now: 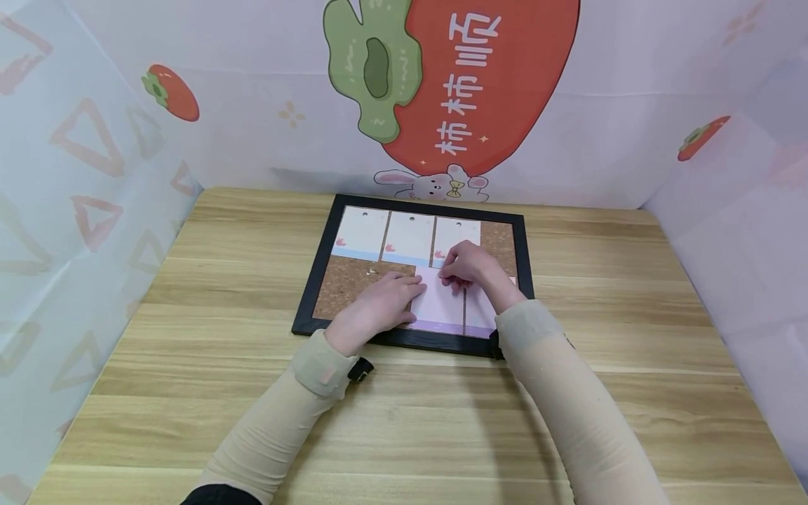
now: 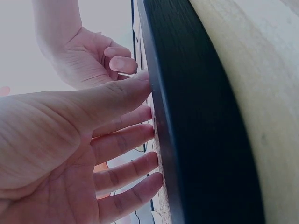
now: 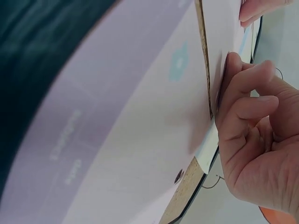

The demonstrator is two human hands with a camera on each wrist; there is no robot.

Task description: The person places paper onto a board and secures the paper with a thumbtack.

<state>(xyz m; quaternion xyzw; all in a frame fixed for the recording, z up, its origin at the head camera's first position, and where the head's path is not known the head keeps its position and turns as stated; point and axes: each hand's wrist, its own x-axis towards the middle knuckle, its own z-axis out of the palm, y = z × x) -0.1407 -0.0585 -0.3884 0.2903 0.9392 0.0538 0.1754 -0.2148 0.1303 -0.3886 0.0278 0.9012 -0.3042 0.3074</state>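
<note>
A pale card with a purple lower band [image 1: 437, 308] lies on the cork [image 1: 344, 287] of a black-framed board [image 1: 404, 339]. My left hand [image 1: 381, 303] rests over its left side, fingers spread and nearly straight. At the card's top edge, my right hand [image 1: 470, 270] touches down with curled fingers. Whatever lies under those fingertips [image 3: 233, 60] is hidden. A second purple-banded card [image 1: 480, 312] sits to the right, partly under the right wrist; a dark round tack [image 3: 179, 176] shows on it.
Three white cards [image 1: 410, 237] with blue lower edges line the board's upper row, each with a tack near its top. Small shiny bits [image 1: 371, 271] lie on the cork at left. The wooden table [image 1: 221, 280] meets a printed cloth backdrop [image 1: 252, 140] behind the board.
</note>
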